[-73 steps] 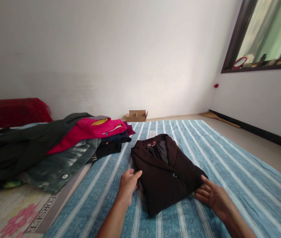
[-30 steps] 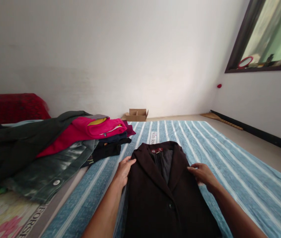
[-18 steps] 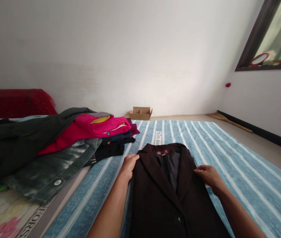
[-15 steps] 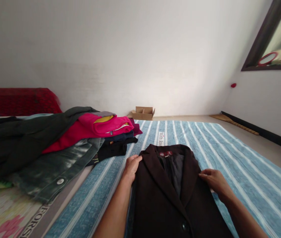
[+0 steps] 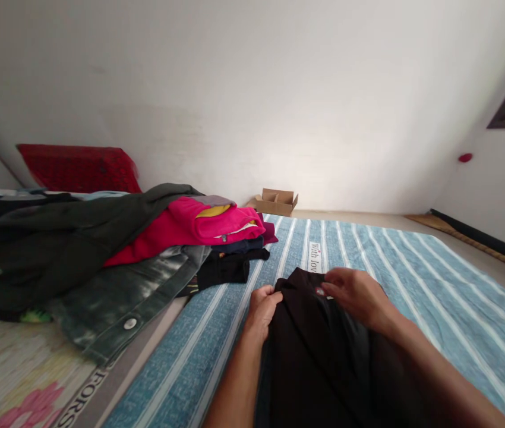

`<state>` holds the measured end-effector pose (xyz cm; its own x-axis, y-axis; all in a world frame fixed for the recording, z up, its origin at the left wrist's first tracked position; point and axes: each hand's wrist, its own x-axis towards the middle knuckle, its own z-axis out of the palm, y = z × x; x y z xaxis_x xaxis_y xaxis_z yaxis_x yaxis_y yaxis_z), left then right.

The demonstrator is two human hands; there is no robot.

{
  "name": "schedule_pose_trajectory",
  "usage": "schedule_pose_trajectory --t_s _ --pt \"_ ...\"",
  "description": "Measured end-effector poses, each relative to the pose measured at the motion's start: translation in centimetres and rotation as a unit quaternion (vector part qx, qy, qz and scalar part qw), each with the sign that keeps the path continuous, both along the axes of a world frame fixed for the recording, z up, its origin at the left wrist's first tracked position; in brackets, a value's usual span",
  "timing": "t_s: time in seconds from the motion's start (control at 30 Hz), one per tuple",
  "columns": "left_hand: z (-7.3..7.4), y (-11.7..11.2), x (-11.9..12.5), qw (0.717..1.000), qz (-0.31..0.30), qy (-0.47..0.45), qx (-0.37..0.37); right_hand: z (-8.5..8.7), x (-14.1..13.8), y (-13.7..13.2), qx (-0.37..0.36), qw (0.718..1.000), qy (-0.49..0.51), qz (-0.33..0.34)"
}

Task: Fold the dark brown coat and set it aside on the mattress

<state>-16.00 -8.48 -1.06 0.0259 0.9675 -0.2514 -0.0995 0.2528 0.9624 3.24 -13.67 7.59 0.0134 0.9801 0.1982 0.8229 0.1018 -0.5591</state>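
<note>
A dark brown suit jacket (image 5: 306,356) lies on the blue-and-white striped bed sheet (image 5: 217,321), its collar end pointing away from me. My left hand (image 5: 262,309) is closed on the jacket's left shoulder, thumb on top. At the collar, beside the small red label, my right hand (image 5: 354,294) pinches the cloth; its fingertips are partly hidden. My right forearm crosses over the jacket's right side and covers much of it.
To the left lies a heap of clothes: a dark green garment (image 5: 78,229), a bright pink one (image 5: 194,223) and a dark denim piece (image 5: 128,297). Against the wall stand an open cardboard box (image 5: 277,203) and a red cloth-covered object (image 5: 83,169).
My right hand has moved from the jacket's right shoulder up to its collar, and the right side looks folded inward. My left hand still grips the left shoulder. The view has turned left.
</note>
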Motion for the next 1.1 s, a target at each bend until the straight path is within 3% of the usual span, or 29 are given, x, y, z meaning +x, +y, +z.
schedule_pose_trajectory --t_s 0.13,0.27,0.33,0.5,0.77,0.93,1.1 --pt "-0.4 0.2 -0.1 1.000 0.005 0.002 -0.001 -1.8 -2.8 5.5 0.001 0.992 -0.064 0.112" --pt "-0.8 0.3 -0.1 1.000 0.004 -0.006 0.007 -3.6 -3.2 8.0 -0.031 0.980 -0.029 0.194" --pt "-0.9 0.3 -0.1 1.000 0.007 0.003 0.014 -4.1 -2.9 8.1 -0.043 0.974 0.014 0.222" --pt "-0.5 0.2 0.1 0.999 0.010 0.035 0.019 -4.7 -1.8 7.1 -0.032 0.980 0.094 0.170" --pt "-0.7 0.5 0.0 1.000 0.003 0.017 0.010 -4.5 -1.1 6.0 -0.018 0.967 0.168 0.193" --pt "-0.6 0.4 0.3 1.000 -0.006 -0.023 -0.003 -4.6 -1.2 5.8 -0.011 0.965 0.171 0.199" --pt "-1.2 0.6 0.2 1.000 -0.009 -0.004 0.021 -4.3 -1.0 5.6 -0.009 0.966 0.141 0.218"
